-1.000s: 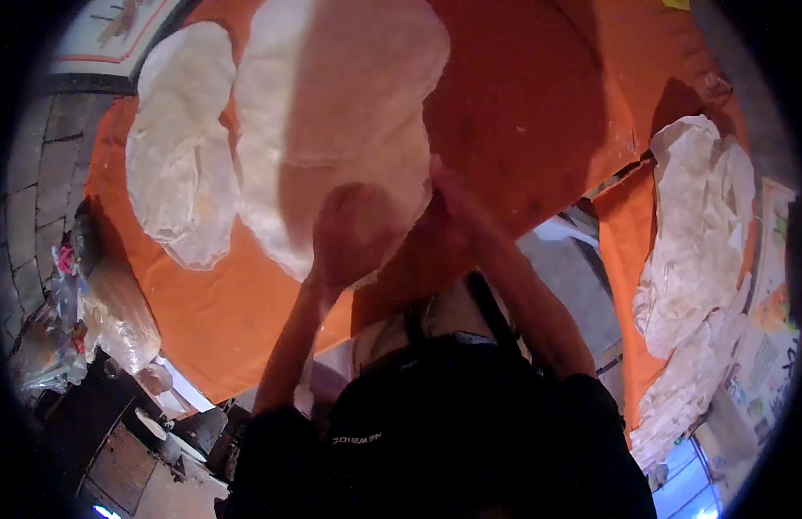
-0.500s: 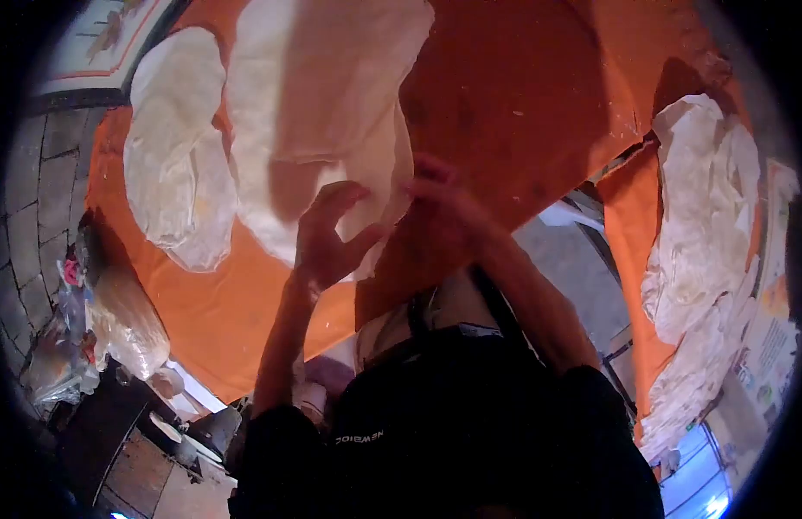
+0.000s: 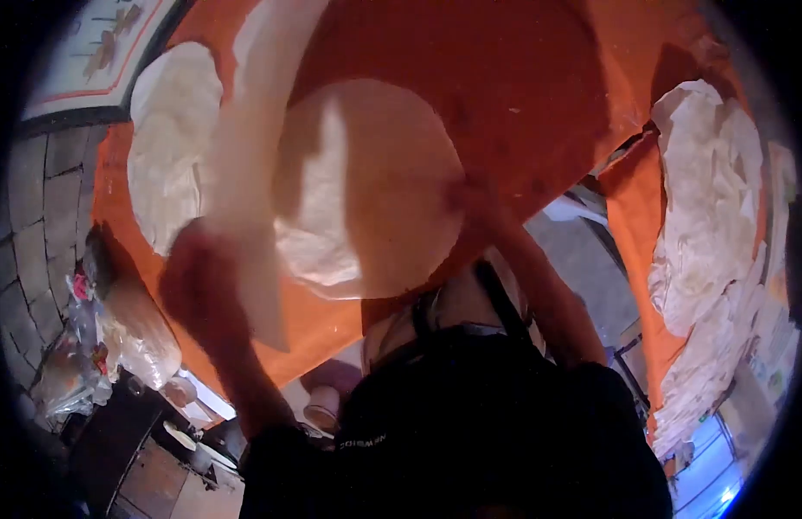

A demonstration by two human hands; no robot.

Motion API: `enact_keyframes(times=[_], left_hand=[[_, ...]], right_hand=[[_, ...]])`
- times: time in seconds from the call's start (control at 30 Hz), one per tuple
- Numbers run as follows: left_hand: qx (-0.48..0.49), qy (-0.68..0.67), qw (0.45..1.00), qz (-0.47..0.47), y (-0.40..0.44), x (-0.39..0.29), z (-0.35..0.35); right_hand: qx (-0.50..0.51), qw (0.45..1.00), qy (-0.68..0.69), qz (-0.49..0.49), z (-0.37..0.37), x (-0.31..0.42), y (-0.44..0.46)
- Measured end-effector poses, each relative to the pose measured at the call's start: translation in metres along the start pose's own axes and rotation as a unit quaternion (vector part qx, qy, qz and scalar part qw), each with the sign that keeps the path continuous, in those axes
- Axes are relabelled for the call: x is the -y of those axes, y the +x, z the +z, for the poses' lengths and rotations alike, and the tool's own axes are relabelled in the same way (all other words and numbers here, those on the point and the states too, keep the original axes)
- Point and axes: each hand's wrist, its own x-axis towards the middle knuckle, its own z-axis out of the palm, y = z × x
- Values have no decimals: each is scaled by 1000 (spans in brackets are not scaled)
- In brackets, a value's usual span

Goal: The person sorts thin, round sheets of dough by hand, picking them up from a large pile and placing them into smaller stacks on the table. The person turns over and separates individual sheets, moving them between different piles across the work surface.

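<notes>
Thin pale flatbread sheets lie on an orange cloth-covered table. My left hand, blurred and closed, grips the edge of a lifted flatbread, which is folded up and smeared by motion. Beneath it and to its right, a round flatbread lies flat in front of me, partly in shadow. My right hand is at the right edge of this round one; its fingers are too blurred and dark to make out. Left of the lifted sheet, another flatbread rests on the cloth.
On the right, a long pile of wrinkled flatbreads lies on orange cloth, across a gap in the table. Plastic bags stand at the lower left, near a dark-framed board and brick paving. A cup is below the table edge.
My left hand has moved left and pulled the upper flatbread over with it, uncovering the round one underneath. My right hand has shifted slightly right and down.
</notes>
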Motion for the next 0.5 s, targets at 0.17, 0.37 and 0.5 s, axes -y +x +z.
enact_keyframes(times=[0.17, 0.37, 0.5], left_hand=[[228, 30, 967, 113, -34, 5, 113], [128, 228, 953, 156, 0, 87, 146], [148, 269, 926, 219, 8, 104, 163]], right_hand=[[69, 997, -11, -21, -21, 93, -41], [-186, 982, -36, -18, -9, 90, -33], [-185, 886, -419, -70, -24, 60, -23]])
